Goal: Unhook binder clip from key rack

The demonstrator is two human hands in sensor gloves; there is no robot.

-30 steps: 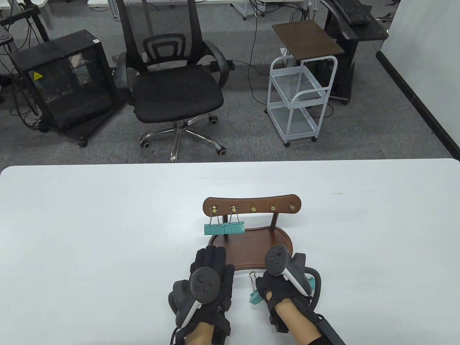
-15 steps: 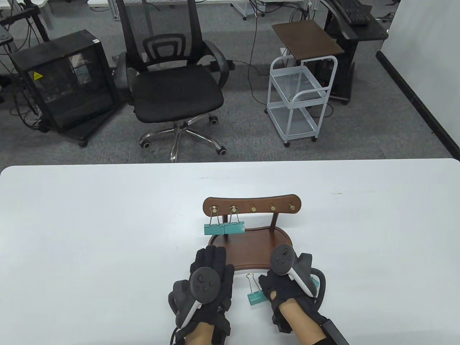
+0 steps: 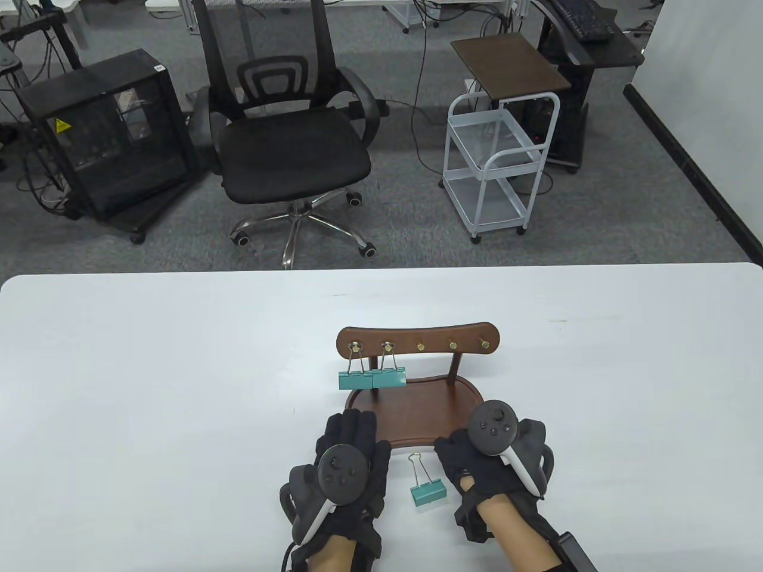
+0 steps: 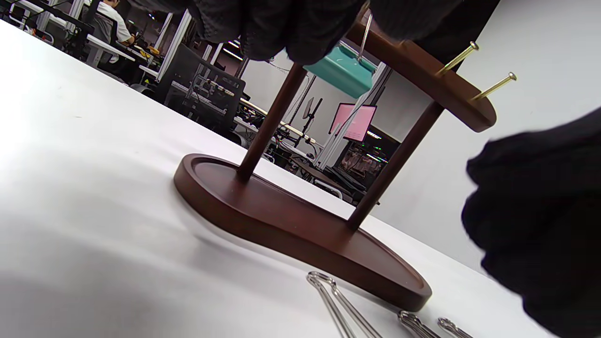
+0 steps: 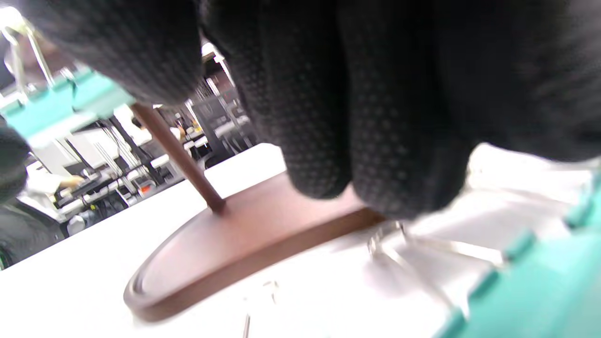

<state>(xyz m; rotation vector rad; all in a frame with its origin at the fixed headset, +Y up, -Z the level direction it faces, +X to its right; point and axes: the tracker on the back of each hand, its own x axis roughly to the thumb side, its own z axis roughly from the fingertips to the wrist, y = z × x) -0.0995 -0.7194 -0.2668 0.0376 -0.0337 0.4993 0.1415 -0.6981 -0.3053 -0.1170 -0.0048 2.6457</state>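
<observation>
Now the clip [image 3: 427, 487] lies flat on the table [image 3: 149, 387] between my hands, handles toward the rack [image 3: 417, 381], teal body toward me; my left hand [image 3: 346, 471] and right hand [image 3: 486, 462] grip nothing.

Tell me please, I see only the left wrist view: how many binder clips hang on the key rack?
Observer: Table view shows two on the key rack: the left hanging clip on the leftmost hook, the second hanging clip on the next.
Operator: Is any clip off?
Observer: Yes, a loose clip lies on the table between the hands.
Operator: Does the right hand hold it?
Observer: No, the right hand is beside it, not touching.
</observation>
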